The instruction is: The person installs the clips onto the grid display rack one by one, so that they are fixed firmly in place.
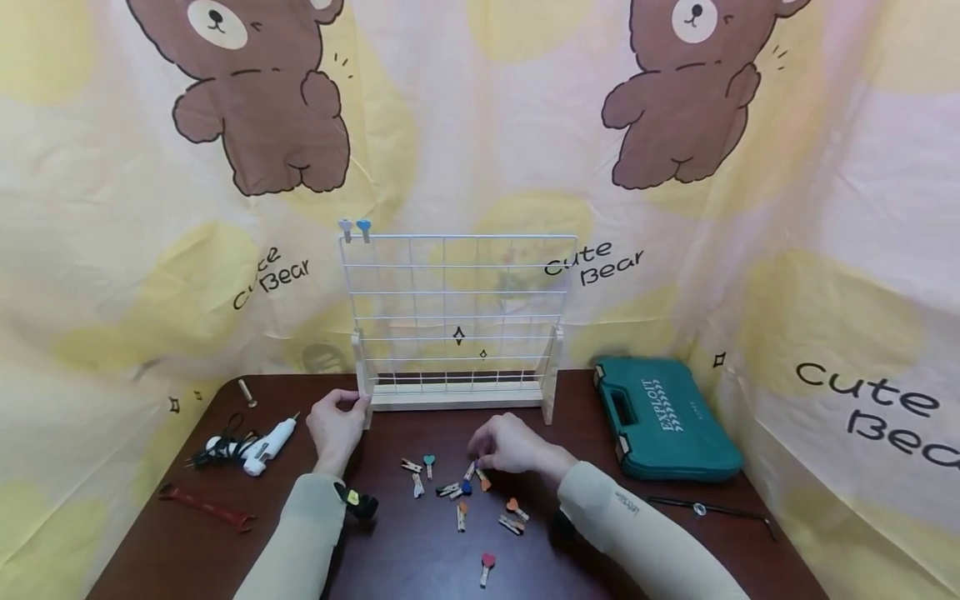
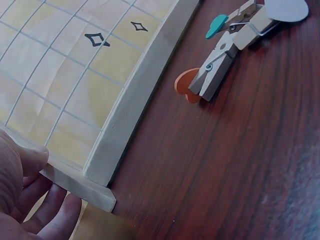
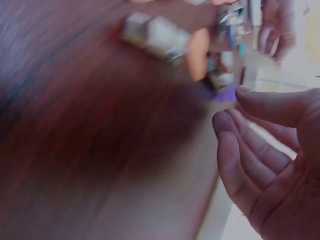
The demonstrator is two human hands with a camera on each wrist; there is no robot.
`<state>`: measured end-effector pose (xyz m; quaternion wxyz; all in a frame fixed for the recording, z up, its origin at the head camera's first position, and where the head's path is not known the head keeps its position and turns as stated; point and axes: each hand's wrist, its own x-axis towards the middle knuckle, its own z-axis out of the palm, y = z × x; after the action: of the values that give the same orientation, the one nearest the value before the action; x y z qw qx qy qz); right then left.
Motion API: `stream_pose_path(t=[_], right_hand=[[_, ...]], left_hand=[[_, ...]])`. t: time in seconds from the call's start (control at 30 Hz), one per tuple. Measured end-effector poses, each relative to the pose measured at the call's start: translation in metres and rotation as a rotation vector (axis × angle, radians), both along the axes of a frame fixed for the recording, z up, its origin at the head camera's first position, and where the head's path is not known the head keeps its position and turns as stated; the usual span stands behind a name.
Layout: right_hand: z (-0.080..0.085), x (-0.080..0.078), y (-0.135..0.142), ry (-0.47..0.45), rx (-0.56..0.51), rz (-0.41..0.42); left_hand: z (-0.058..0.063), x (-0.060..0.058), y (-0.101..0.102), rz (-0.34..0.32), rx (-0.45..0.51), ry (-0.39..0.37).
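A white wire grid [image 1: 457, 292] stands upright in a wooden base [image 1: 457, 402]. My left hand [image 1: 337, 425] grips the left end of that base; in the left wrist view the thumb lies over the wooden side piece [image 2: 75, 185], with fingers beneath. Two heart clothespins, one pale [image 1: 346, 229] and one blue [image 1: 364, 229], sit on the grid's top left. My right hand [image 1: 510, 444] is low over the table, its thumb and fingertips apart beside a purple-heart clothespin [image 3: 227, 93]; blur hides whether they touch it. An orange-heart clothespin [image 1: 483, 479] lies alongside.
Several more clothespins, including a red-heart one [image 1: 487, 567], lie across the middle of the table. At left are a glue gun [image 1: 266, 446], a red wrench [image 1: 206, 507] and a bolt [image 1: 247, 392]. A green case [image 1: 667, 417] and a black rod [image 1: 712, 510] lie at right.
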<state>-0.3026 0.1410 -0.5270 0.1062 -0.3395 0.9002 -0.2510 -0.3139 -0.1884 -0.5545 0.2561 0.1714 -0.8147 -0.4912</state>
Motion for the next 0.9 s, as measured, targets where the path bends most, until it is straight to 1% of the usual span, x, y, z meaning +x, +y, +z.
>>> stream_pose_path(t=[0.1, 0.23, 0.37, 0.43, 0.5, 0.63, 0.73, 0.8, 0.9], right_hand=[[-0.007, -0.004, -0.002, -0.001, 0.030, 0.056], [-0.009, -0.008, -0.005, 0.041, 0.063, 0.130], [-0.009, -0.010, -0.008, 0.072, 0.068, 0.156], [-0.009, -0.011, -0.008, 0.076, 0.073, 0.147], [-0.009, -0.012, -0.008, 0.060, 0.068, 0.119], [-0.002, -0.014, -0.007, 0.022, 0.001, 0.051], [0.010, -0.014, -0.007, 0.002, -0.078, -0.008], [0.021, -0.015, -0.008, 0.009, -0.132, -0.043], [0.044, -0.019, -0.012, 0.072, -0.221, -0.059]], left_hand=[[0.000, 0.001, -0.001, -0.003, -0.009, 0.003], [0.001, 0.001, -0.001, -0.014, -0.010, 0.004], [0.001, 0.001, -0.001, -0.009, -0.014, 0.006], [0.001, 0.002, -0.001, -0.007, -0.020, 0.006], [0.001, 0.001, -0.001, -0.006, -0.025, 0.006], [0.001, 0.001, -0.001, -0.007, -0.029, 0.012], [0.000, 0.001, -0.001, -0.006, -0.028, 0.028], [-0.001, 0.001, -0.002, -0.005, -0.026, 0.035], [-0.001, 0.001, -0.002, -0.005, -0.021, 0.032]])
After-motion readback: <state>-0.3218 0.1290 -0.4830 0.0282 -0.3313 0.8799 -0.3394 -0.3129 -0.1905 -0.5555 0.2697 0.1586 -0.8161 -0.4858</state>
